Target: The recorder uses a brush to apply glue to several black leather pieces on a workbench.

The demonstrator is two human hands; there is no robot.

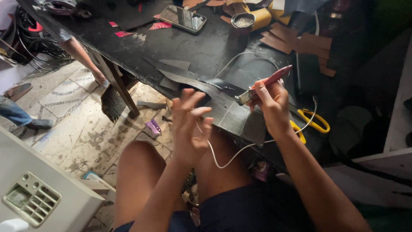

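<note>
On the dark, glossy worktable point(189, 47), scraps of thin black sheet material point(201, 83) lie overlapping near the front edge, flat with angular cut edges. The right hand point(271, 105) grips a brush with a red handle point(264, 86), its pale metal ferrule and bristles pointing left over the black sheet. The left hand point(191, 124) hovers open in front of the table edge, fingers spread and slightly blurred, holding nothing. A white cable point(240, 150) loops below the hands. Yellow-handled scissors point(313, 120) lie just right of the right wrist. Farther back sit a smartphone point(183, 18), a small round tin point(243, 21) and flat brown leather-like pieces point(296, 41). Small pink scraps point(159, 26) lie near the phone.
</note>
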